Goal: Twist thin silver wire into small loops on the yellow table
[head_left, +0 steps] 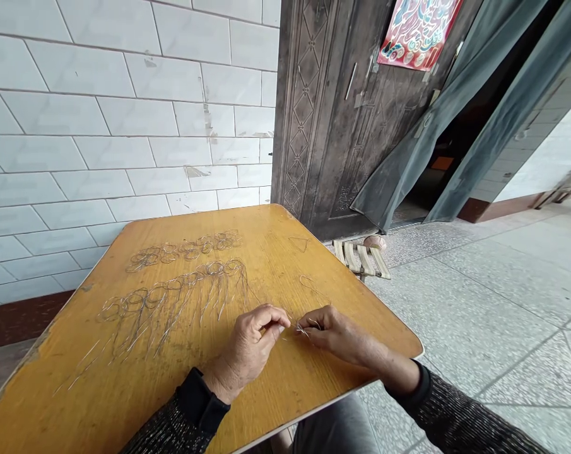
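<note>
Both hands meet above the near right part of a yellow wooden table (266,239). My right hand (335,334) is closed in a pinch on thin wire (304,330), whose fine ends stick out past the fingertips. My left hand (254,343) is closed too, thumb and forefinger pressed together just left of that wire; what lies between them is too small to make out. Beyond the left hand lies a row of looped wires with long straight tails (171,293). A second row of round wire loops (181,249) sits farther back.
A single bent wire (311,284) lies beyond my right hand, and a triangular wire (298,243) farther off. White tiled wall (124,113) borders the table's far left. A striped folding stool (361,260) stands past the right edge, near a dark carved door (332,126) and grey curtain (422,145).
</note>
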A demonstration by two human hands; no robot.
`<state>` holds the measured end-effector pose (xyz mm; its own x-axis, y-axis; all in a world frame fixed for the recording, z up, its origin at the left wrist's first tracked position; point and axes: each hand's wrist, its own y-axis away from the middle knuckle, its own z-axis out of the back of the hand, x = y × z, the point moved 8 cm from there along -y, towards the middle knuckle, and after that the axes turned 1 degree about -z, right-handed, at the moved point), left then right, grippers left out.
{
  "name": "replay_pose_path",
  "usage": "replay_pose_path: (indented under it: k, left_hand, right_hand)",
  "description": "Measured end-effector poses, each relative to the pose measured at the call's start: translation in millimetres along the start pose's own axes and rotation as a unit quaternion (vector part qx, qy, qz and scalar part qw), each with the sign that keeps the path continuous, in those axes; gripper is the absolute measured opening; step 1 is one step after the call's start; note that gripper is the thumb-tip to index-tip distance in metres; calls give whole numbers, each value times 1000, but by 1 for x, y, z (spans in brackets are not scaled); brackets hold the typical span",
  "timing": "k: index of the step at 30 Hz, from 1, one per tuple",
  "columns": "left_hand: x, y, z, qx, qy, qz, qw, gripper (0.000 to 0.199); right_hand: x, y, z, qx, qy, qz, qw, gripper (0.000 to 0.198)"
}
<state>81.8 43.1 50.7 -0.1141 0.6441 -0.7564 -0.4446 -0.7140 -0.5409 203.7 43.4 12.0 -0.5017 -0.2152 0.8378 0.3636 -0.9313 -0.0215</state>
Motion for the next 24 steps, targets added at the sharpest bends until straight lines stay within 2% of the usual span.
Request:
replay_pose_path:
  k: [6, 11, 15, 19, 24]
  left_hand:
    - [-7, 0, 1, -15, -22, -72, 997, 18]
    - [-16, 3, -7, 16, -64, -141, 988, 20]
    - [-20, 4, -6, 11, -74, -161, 984, 20]
    - [-16, 4, -5, 18, -70, -139, 988, 17]
    - [-5, 3, -1, 15, -71, -40, 997, 13]
  right_hand:
    - [-9, -5, 1, -17, -59, -84, 995, 15]
    - [-4, -14, -6, -25, -78, -53, 995, 12]
    - [1, -17, -3, -59, -77, -47, 994, 13]
    - [8, -12, 10, -122, -83, -22, 989, 16]
    - [5, -2, 27, -188, -54, -30, 980, 23]
